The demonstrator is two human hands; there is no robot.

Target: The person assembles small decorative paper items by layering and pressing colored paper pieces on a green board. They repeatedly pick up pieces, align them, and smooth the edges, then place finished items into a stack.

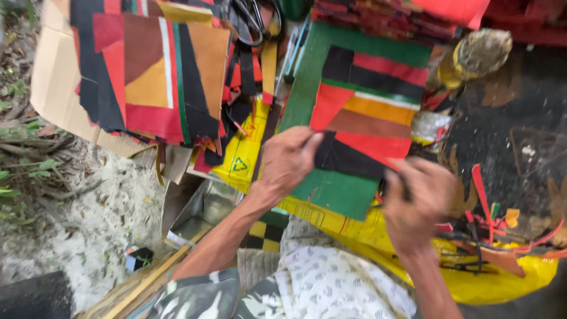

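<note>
My left hand (288,159) pinches the near left corner of a patchwork piece (363,124) made of red, black, orange, brown and green strips. That piece lies on a green board (339,192). My right hand (416,198) is closed at the piece's near right edge, on its black strip; what it grips is blurred. A stack of similar patchwork pieces (153,71) lies to the left on cardboard.
A yellow plastic sack (472,283) lies under the board. Scissors (251,20) rest at the top. Loose coloured strips (493,227) lie at the right. A glue-crusted bottle (475,56) stands at the upper right. Sandy ground and plants are at the left.
</note>
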